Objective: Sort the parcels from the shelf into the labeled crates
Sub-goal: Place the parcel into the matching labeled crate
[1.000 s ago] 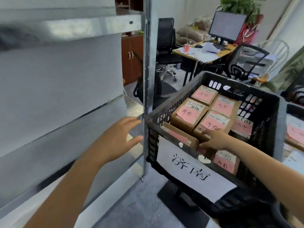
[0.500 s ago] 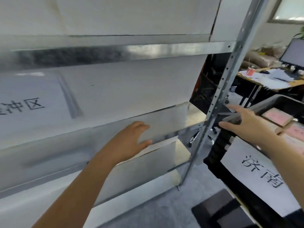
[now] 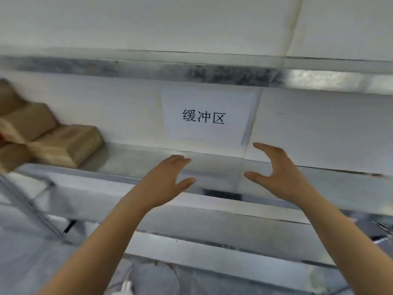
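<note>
As view swings left, parcels (image 3: pixel 63 145), hands (image 3: pixel 165 182) (image 3: pixel 282 177) seemingly empty

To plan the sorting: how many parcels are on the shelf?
4, left on the shelf: top parcel, middle, right, bottom. More may be hidden offscreen.

The single head-worn view looks forward and slightly down, close to the metal shelf (image 3: pixel 131 165), filling the frame.

The parcels (image 3: pixel 53 143) were stacked at the far left of the shelf (image 3: pixel 127 165). The paper sign (image 3: pixel 204 116) hung on the wall (image 3: pixel 319 120) behind the middle of the shelf. Your left hand (image 3: pixel 163 184) and right hand (image 3: pixel 278 175) hovered side by side before the shelf, below the sign, well right of the parcels.
</note>
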